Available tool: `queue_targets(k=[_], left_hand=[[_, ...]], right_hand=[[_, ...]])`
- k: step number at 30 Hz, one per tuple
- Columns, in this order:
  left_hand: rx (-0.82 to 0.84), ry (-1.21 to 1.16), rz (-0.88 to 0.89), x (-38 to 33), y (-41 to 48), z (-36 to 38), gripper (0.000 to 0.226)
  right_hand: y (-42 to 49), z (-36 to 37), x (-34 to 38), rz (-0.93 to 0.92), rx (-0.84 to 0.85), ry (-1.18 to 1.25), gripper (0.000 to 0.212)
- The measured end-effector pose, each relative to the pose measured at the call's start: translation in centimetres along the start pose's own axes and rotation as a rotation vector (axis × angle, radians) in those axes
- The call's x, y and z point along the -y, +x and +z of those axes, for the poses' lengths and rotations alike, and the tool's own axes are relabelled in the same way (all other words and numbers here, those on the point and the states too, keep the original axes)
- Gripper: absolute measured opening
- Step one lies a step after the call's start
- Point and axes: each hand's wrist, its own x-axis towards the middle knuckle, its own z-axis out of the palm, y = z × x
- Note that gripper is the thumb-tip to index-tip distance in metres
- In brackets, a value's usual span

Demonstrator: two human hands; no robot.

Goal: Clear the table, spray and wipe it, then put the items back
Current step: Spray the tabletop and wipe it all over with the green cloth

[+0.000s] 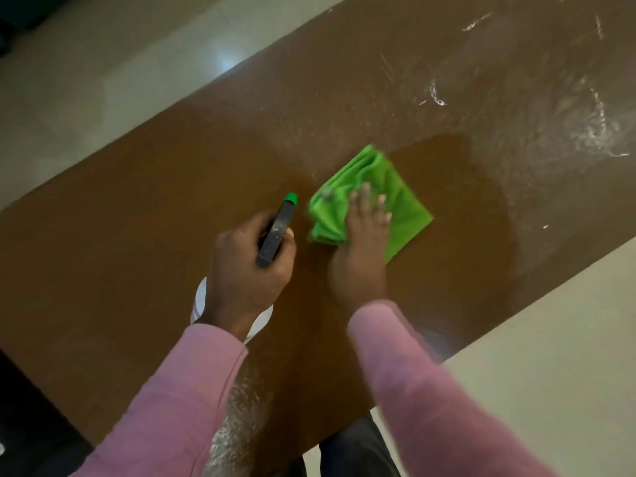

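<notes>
A brown table [144, 235] fills the view, running from lower left to upper right. My left hand [246, 270] grips a spray bottle [277, 232] with a dark trigger head and green nozzle tip; its white body shows under my wrist. My right hand [361, 249] lies flat, fingers spread, on a folded green cloth [399, 187] in the middle of the table. The cloth is pressed to the surface and slightly blurred. Wet streaks and white foam [557, 108] cover the table's far right part.
Pale tiled floor [103, 74] surrounds the table on the far left and the near right. Spray droplets [237, 407] speckle the table near its front edge. Dark trousers [354, 449] show below the table edge. No other items stand on the table.
</notes>
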Motion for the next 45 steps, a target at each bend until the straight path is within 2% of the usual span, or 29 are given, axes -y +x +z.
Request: queue_targets(k=[3,5,7,11,15,18,21,24,26,30,33,35,38,40,41,43,45], left_hand=[[-0.030,0.020,-0.048,0.4,0.8,-0.7,0.009],[-0.041,0.049,-0.036,0.7,1.4,-1.3,0.009],[-0.053,0.034,-0.079,1.1,1.9,-1.7,0.015],[-0.058,-0.021,-0.117,1.3,1.9,-1.8,0.017],[-0.084,-0.020,-0.072,0.6,1.6,-1.7,0.016],[-0.090,-0.005,-0.061,0.4,1.7,-1.4,0.011],[-0.111,0.025,-0.076,1.0,2.0,-1.5,0.016],[-0.136,0.003,-0.097,1.3,1.9,-1.6,0.019],[-0.147,-0.017,-0.090,1.1,1.8,-1.7,0.022],[-0.165,-0.037,-0.074,0.7,1.6,-1.9,0.014],[-0.171,-0.029,-0.069,0.6,1.6,-1.8,0.010],[-0.173,-0.022,-0.081,0.7,1.6,-1.8,0.014],[-0.194,0.000,-0.103,0.9,1.7,-2.1,0.013],[-0.222,-0.011,-0.119,1.1,1.8,-2.3,0.018],[-0.234,-0.027,-0.126,1.2,1.7,-2.4,0.022],[-0.252,-0.070,-0.145,1.4,1.6,-2.4,0.025],[-0.274,-0.095,-0.154,1.4,1.4,-2.5,0.022]], right_hand=[[-5.7,3.4,3.3,-0.216,0.195,-0.009,0.079],[-5.0,2.8,2.2,-0.275,0.219,-0.054,0.078],[-1.7,0.6,0.0,-0.215,0.151,-0.064,0.078],[8.2,-5.4,-5.3,0.075,-0.028,-0.121,0.079],[10.2,-6.1,-4.2,0.133,-0.059,-0.072,0.076],[4.7,-1.6,0.1,-0.015,-0.030,-0.038,0.078],[-0.8,2.1,3.7,-0.217,0.141,-0.058,0.076],[0.4,1.1,2.2,-0.359,0.211,-0.126,0.074],[4.2,-1.1,0.1,-0.301,0.136,-0.134,0.077],[12.7,-5.1,-2.1,-0.052,-0.026,-0.145,0.076],[12.6,-4.1,0.0,-0.008,-0.062,-0.088,0.075],[9.1,-1.2,2.7,-0.107,-0.039,-0.077,0.078],[3.6,2.8,6.0,-0.403,0.170,-0.064,0.074],[3.5,2.7,5.5,-0.586,0.296,-0.132,0.074],[4.9,1.8,4.6,-0.628,0.302,-0.163,0.075],[9.0,-0.6,2.8,-0.563,0.213,-0.192,0.076],[14.1,-3.2,1.3,-0.382,0.073,-0.197,0.074]])
